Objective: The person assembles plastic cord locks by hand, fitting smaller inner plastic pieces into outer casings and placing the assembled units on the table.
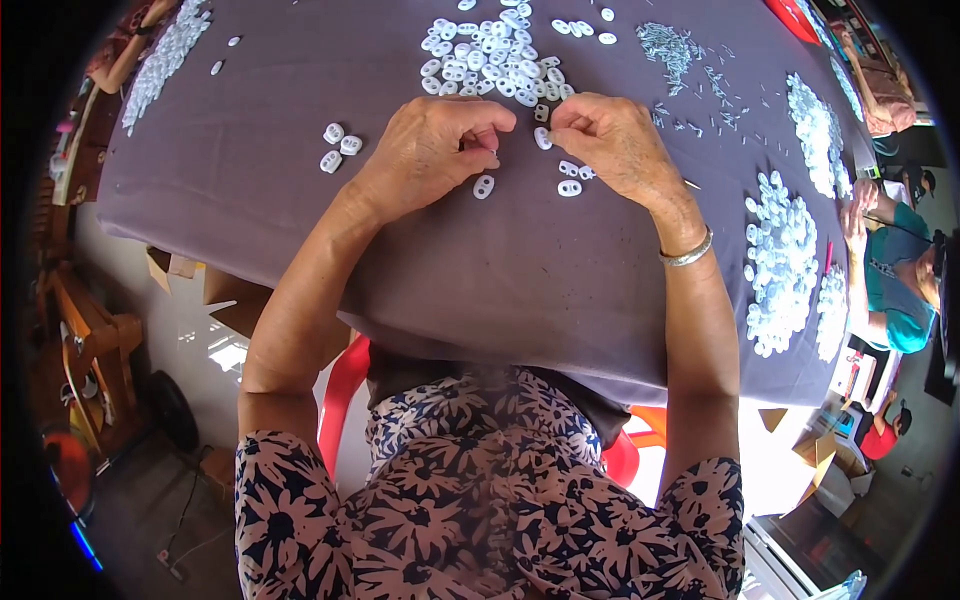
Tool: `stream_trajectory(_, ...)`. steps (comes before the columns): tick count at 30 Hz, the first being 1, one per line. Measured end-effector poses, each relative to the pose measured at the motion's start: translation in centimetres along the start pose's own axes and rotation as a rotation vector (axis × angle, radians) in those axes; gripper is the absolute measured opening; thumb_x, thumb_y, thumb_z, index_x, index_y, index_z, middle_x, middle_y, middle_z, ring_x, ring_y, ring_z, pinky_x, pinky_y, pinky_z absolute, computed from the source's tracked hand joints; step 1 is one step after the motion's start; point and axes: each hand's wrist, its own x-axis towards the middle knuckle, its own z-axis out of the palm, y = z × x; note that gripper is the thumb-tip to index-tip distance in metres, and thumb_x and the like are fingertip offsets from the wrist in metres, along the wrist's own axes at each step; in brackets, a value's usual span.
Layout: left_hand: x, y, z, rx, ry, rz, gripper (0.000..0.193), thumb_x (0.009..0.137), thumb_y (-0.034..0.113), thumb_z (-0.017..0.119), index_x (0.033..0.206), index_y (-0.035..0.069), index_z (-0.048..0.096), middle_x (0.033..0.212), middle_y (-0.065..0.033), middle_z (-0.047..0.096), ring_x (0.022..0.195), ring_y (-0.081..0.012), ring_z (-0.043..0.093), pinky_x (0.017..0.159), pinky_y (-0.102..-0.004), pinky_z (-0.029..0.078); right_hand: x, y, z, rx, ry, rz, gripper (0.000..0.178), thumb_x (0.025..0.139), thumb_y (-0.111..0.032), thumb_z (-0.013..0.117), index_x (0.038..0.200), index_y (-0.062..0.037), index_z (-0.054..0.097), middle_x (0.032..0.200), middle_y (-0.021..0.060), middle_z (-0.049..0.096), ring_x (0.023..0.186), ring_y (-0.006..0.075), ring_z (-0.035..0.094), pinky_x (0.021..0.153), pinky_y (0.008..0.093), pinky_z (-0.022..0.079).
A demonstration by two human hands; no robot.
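Observation:
My left hand (428,150) is closed in a pinch over the table. Something tiny shows at its thumb tip, too small to name. Just below those fingers lies a white oval cord lock piece (484,187) with two holes. My right hand (618,145), a silver bracelet on its wrist, pinches at the edge of another white cord lock piece (543,138). Beneath that hand, more white pieces (570,188) rest on the cloth, one partly hidden by its fingers. Beyond both hands spreads a loose heap of white cord lock pieces (495,55).
A dark cloth (470,270) covers the table. Three white pieces (350,145) sit left of my left hand. Small metal springs (670,55) are scattered at the far right. Larger white heaps (782,265) line the right side, where a person in teal (895,285) sits.

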Motion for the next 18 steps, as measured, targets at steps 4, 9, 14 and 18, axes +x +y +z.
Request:
stream_trajectory(4, 0.6, 0.2, 1.0, -0.218, 0.095, -0.049, 0.026, 0.073, 0.002, 0.072, 0.097, 0.008, 0.065, 0.079, -0.0034, 0.065, 0.072, -0.0113, 0.061, 0.065, -0.0244, 0.049, -0.1, 0.0, 0.2, 0.139, 0.151, -0.143, 0.002, 0.082, -0.003, 0.064, 0.084, -0.0013, 0.064, 0.070, -0.0026, 0.058, 0.062, 0.0015, 0.047, 0.054, 0.0195, 0.040)
stream_trajectory(9, 2.0, 2.3, 1.0, -0.842, 0.195, -0.188, 0.020, 0.080, 0.001, 0.070, 0.099, 0.005, 0.065, 0.085, -0.0004, 0.064, 0.077, -0.0048, 0.058, 0.065, -0.0189, 0.046, -0.1, 0.0, 0.3, 0.290, 0.144, -0.262, 0.008, 0.084, 0.003, 0.062, 0.092, -0.0012, 0.063, 0.078, -0.0045, 0.057, 0.068, 0.0006, 0.048, 0.056, 0.0176, 0.040)
stream_trajectory(14, 2.9, 2.6, 2.6, -0.954, 0.322, -0.125, 0.017, 0.082, 0.007, 0.070, 0.098, 0.009, 0.065, 0.086, 0.0025, 0.064, 0.077, -0.0040, 0.055, 0.060, -0.0208, 0.041, -0.4, -0.3, -0.1, 0.453, 0.176, -0.200, 0.009, 0.084, 0.004, 0.061, 0.091, -0.0013, 0.063, 0.078, -0.0048, 0.057, 0.065, -0.0005, 0.046, 0.054, 0.0167, 0.038)
stream_trajectory(18, 3.4, 2.7, 3.6, -0.919, 0.341, -0.125, 0.016, 0.082, 0.007, 0.069, 0.098, 0.008, 0.065, 0.087, 0.0018, 0.064, 0.077, -0.0043, 0.056, 0.060, -0.0213, 0.041, -0.2, 0.1, -0.1, 0.459, 0.203, -0.175, 0.006, 0.085, -0.001, 0.060, 0.090, -0.0016, 0.063, 0.074, -0.0054, 0.056, 0.058, -0.0008, 0.041, 0.049, 0.0166, 0.033)
